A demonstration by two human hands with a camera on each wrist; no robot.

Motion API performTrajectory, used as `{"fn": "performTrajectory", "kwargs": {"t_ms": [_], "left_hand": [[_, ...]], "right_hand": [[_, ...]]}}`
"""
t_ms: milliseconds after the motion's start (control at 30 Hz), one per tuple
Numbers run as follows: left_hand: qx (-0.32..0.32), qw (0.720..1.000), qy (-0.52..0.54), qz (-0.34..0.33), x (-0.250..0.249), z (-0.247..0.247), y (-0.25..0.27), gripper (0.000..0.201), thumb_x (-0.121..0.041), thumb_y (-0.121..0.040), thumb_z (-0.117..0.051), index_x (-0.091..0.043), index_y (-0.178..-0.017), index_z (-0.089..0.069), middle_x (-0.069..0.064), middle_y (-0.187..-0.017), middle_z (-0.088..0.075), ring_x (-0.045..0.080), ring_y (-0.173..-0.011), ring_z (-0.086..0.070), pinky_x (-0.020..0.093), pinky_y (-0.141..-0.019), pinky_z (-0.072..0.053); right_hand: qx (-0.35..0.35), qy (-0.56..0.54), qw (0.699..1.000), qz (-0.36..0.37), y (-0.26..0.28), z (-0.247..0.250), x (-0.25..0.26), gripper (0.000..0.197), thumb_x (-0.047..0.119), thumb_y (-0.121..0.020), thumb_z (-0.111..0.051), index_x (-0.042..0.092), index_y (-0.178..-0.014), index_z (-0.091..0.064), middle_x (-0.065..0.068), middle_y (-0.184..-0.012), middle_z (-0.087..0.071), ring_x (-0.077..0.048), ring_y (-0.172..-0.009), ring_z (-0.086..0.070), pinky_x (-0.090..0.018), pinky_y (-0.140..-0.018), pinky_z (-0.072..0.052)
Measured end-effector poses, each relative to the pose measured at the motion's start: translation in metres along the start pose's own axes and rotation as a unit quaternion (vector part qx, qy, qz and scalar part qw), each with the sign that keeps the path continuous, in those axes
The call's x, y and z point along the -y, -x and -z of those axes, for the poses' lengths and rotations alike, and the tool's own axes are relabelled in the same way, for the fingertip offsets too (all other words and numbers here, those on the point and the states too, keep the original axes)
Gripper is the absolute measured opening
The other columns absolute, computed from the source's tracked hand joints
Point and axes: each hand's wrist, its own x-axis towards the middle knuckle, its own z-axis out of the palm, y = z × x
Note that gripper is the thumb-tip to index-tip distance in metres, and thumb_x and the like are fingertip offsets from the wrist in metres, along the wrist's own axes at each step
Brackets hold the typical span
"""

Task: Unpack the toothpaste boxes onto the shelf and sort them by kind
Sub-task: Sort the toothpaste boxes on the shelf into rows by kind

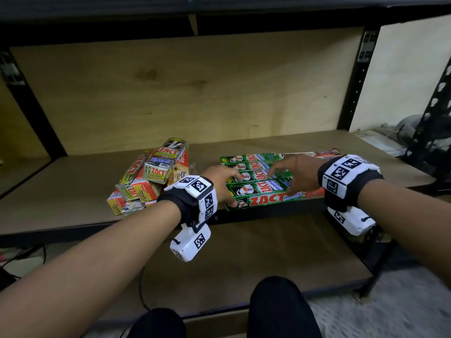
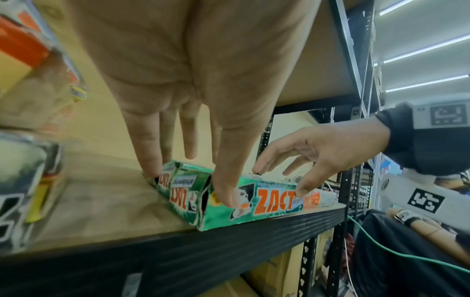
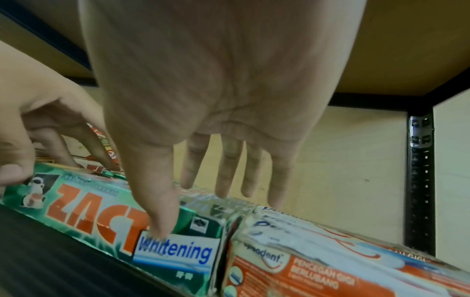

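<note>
Green ZACT whitening boxes (image 1: 258,181) lay flat in a tight row at the front edge of the wooden shelf (image 1: 73,191), the nearest one flush with the black lip; step in hand judged to be squaring up this green group, i.e. sorting rather than unpacking. Left hand (image 1: 219,179) was spread over the left end of the row, fingers straight, thumb tip pressed on the front face of the nearest box and fingertips (image 2: 150,160) down at the far end of the row, nothing gripped. Right hand (image 1: 295,172) likewise extended and relaxed, thumb tip on the "whitening" label, the other fingers hanging just above or lightly on the row's right end; contact there could not be settled. Both hands thus released, touching only. Orange-and-white Pepsodent boxes (image 3: 330,261) butted against the green row's right end. To the left, well apart, a loose heap of ZACT Smokers and orange boxes (image 1: 148,176) remained unsorted. Next move probably calls for even inward pressure from both hands to close the gaps, then turning to the heap.
</note>
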Motion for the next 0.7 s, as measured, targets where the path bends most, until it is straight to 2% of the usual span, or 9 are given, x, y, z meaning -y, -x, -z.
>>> {"fn": "performTrajectory", "kwargs": {"t_ms": [67, 133, 233, 500, 600, 700], "left_hand": [[0.014, 1.0, -0.02, -0.007, -0.003, -0.001, -0.001, 0.067, -0.03, -0.076, -0.082, -0.028, -0.136, -0.053, 0.001, -0.15, -0.041, 0.023, -0.133, -0.043, 0.031, -0.099, -0.04], [0.013, 0.999, -0.036, -0.01, -0.006, -0.002, -0.003, 0.063, -0.028, -0.078, -0.081, -0.025, -0.135, -0.054, 0.002, -0.152, -0.04, 0.023, -0.137, -0.04, 0.033, -0.103, -0.038], [0.014, 0.998, -0.063, -0.017, -0.011, 0.0, -0.008, 0.06, -0.026, -0.078, -0.081, -0.024, -0.133, -0.055, 0.002, -0.149, -0.044, 0.024, -0.135, -0.042, 0.034, -0.102, -0.04], [0.026, 0.995, -0.101, -0.009, -0.014, 0.003, -0.014, 0.071, -0.032, -0.077, -0.081, -0.027, -0.14, -0.051, 0.003, -0.148, -0.046, 0.024, -0.134, -0.044, 0.038, -0.105, -0.042], [0.031, 0.994, -0.1, -0.013, -0.014, 0.005, -0.015, 0.07, -0.031, -0.078, -0.081, -0.026, -0.141, -0.05, 0.002, -0.147, -0.047, 0.023, -0.135, -0.044, 0.036, -0.106, -0.041], [0.029, 0.994, -0.1, -0.014, -0.013, 0.007, -0.015, 0.07, -0.032, -0.078, -0.08, -0.028, -0.141, -0.051, 0.001, -0.147, -0.048, 0.022, -0.134, -0.045, 0.033, -0.103, -0.04]], "right_hand": [[0.02, 0.021, 1.0, -0.011, -0.002, -0.001, -0.002, 0.069, 0.028, -0.08, -0.078, 0.035, -0.14, -0.046, 0.003, -0.15, -0.041, -0.022, -0.131, -0.046, -0.036, -0.106, -0.041], [0.031, 0.019, 0.999, -0.023, -0.003, -0.002, -0.004, 0.073, 0.029, -0.08, -0.078, 0.038, -0.143, -0.042, 0.003, -0.154, -0.037, -0.023, -0.134, -0.043, -0.038, -0.108, -0.04], [0.034, 0.014, 0.999, -0.033, -0.005, -0.001, -0.005, 0.075, 0.029, -0.079, -0.079, 0.04, -0.143, -0.042, 0.003, -0.153, -0.039, -0.025, -0.133, -0.044, -0.04, -0.108, -0.04], [0.037, 0.02, 0.998, -0.039, -0.01, 0.003, -0.006, 0.074, 0.029, -0.078, -0.081, 0.041, -0.141, -0.046, 0.006, -0.153, -0.038, -0.024, -0.135, -0.043, -0.04, -0.109, -0.04], [0.045, 0.036, 0.997, -0.042, -0.012, 0.005, -0.004, 0.075, 0.029, -0.078, -0.08, 0.041, -0.143, -0.044, 0.004, -0.153, -0.039, -0.025, -0.135, -0.043, -0.042, -0.109, -0.04], [0.048, 0.068, 0.996, -0.037, -0.012, 0.006, 0.0, 0.075, 0.031, -0.08, -0.078, 0.039, -0.145, -0.041, 0.004, -0.153, -0.038, -0.025, -0.135, -0.042, -0.039, -0.107, -0.039]]}}
